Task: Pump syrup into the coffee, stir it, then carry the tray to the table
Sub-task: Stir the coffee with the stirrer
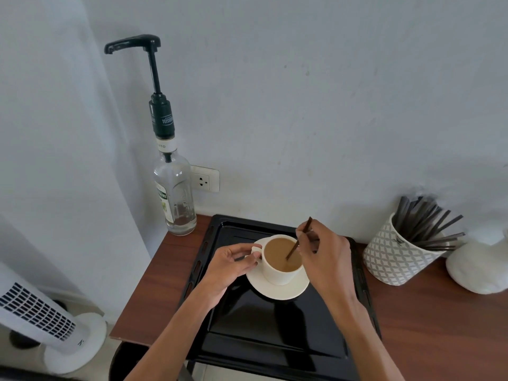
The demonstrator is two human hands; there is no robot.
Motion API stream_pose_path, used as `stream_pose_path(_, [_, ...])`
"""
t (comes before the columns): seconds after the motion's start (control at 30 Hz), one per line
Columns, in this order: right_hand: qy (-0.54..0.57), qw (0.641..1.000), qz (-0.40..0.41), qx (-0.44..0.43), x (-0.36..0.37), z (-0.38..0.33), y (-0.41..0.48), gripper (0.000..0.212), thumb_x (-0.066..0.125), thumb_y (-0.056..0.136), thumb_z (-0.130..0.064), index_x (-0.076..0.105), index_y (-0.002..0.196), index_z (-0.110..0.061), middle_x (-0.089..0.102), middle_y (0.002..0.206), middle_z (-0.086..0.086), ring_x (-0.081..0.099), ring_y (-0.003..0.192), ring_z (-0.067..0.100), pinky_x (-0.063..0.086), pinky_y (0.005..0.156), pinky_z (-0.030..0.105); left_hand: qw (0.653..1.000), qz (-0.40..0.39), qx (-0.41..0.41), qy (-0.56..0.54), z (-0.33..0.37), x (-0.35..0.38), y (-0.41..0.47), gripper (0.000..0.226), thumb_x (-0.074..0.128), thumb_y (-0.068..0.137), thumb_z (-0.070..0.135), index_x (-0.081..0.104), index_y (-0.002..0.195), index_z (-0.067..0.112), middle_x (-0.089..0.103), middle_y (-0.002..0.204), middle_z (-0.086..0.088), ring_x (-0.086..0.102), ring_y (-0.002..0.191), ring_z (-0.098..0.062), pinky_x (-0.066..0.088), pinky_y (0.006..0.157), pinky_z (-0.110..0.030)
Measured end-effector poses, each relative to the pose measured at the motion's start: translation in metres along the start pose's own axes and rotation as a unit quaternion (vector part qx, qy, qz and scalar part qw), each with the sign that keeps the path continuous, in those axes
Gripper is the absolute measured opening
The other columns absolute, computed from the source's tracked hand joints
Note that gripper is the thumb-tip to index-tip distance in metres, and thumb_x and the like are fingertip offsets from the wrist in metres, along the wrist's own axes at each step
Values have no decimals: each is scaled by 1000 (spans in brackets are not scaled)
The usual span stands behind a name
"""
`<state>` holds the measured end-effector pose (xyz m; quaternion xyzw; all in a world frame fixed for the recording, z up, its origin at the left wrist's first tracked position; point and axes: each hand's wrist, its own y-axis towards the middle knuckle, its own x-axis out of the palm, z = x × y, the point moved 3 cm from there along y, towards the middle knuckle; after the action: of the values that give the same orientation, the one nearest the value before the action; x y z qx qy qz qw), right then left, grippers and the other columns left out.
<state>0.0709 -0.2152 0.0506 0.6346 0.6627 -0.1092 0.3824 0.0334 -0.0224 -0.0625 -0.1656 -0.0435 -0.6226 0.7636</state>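
A white cup (277,273) of milky coffee stands on a white saucer (277,291) on the black tray (275,334). My left hand (233,264) pinches the cup's handle at its left side. My right hand (324,257) holds a dark stir stick (298,239) with its lower end dipped in the coffee. The clear syrup bottle (176,196) with a tall black pump stands upright at the back left corner, apart from both hands.
A patterned white pot (393,257) full of dark stir sticks stands right of the tray, with a white rounded object (478,268) beyond it. A wall socket (204,178) sits behind the bottle. A white tower fan (46,320) stands on the floor at left. The wooden counter (439,325) ends just left of the tray.
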Motion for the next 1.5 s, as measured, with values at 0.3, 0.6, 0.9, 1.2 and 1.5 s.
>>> stream_pose_path(0.3, [6, 1000, 11, 0, 8, -6, 24, 12, 60, 101, -11, 68, 96, -17, 67, 76, -7, 69, 71, 10, 61, 67, 37, 1000, 3, -1, -8, 2, 2, -2, 18, 75, 90, 10, 80, 107, 13, 80, 111, -10, 73, 112, -21, 60, 92, -28])
stream_pose_path(0.6, [5, 1000, 22, -12, -8, 3, -5, 22, 65, 94, -9, 65, 85, -29, 72, 71, -15, 71, 69, 3, 60, 67, 27, 1000, 1, -2, -6, 4, 3, -3, 19, 74, 90, 10, 80, 109, 12, 80, 111, -10, 73, 111, -20, 60, 93, -28])
stream_pose_path(0.9, [37, 999, 22, 20, 19, -12, 21, 11, 62, 100, -13, 72, 98, -18, 73, 82, -3, 72, 77, 16, 60, 70, 30, 1000, 2, -4, -2, 6, 3, -4, 19, 75, 90, 9, 80, 108, 12, 80, 111, -9, 74, 111, -20, 60, 93, -28])
stream_pose_path(1.2, [26, 999, 39, 21, -16, 11, -3, 13, 67, 95, -10, 72, 89, -20, 72, 68, -13, 71, 64, 3, 61, 67, 33, 1000, 2, -8, -10, 4, 3, -3, 18, 75, 90, 10, 80, 107, 12, 80, 112, -9, 73, 112, -20, 59, 93, -28])
stream_pose_path(1.5, [88, 995, 34, 43, 17, -4, 9, 15, 64, 98, -11, 73, 96, -23, 74, 80, -11, 73, 77, 8, 56, 71, 18, 1000, 5, -13, -12, 3, 2, -3, 18, 77, 88, 13, 81, 105, 16, 80, 111, -8, 73, 112, -20, 59, 94, -30])
